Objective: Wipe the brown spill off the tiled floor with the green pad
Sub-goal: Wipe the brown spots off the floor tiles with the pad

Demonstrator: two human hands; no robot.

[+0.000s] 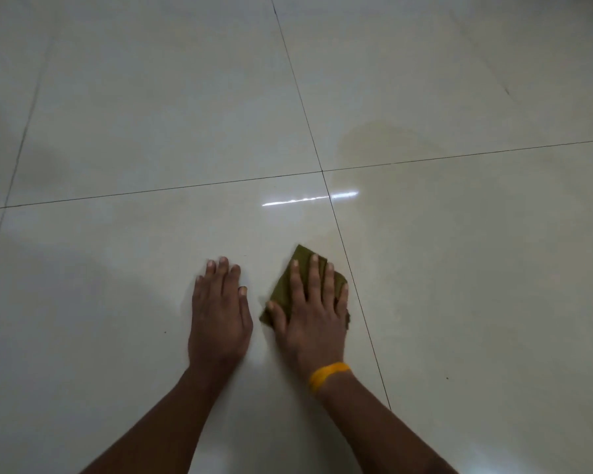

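My right hand (pixel 314 309) lies flat on the green pad (pixel 285 285), pressing it onto the pale tiled floor (pixel 151 114) just left of a grout line. A yellow band circles that wrist. My left hand (pixel 218 313) rests palm down on the tile beside it, fingers spread, holding nothing. A faint brownish film (pixel 384 145) spreads over the tiles farther away to the right, across the grout crossing.
Dark grout lines (pixel 322 171) cross ahead of the hands. A bright light streak (pixel 308 199) reflects on the glossy floor. Small dark specks (pixel 447 378) sit on the tiles at right and left.
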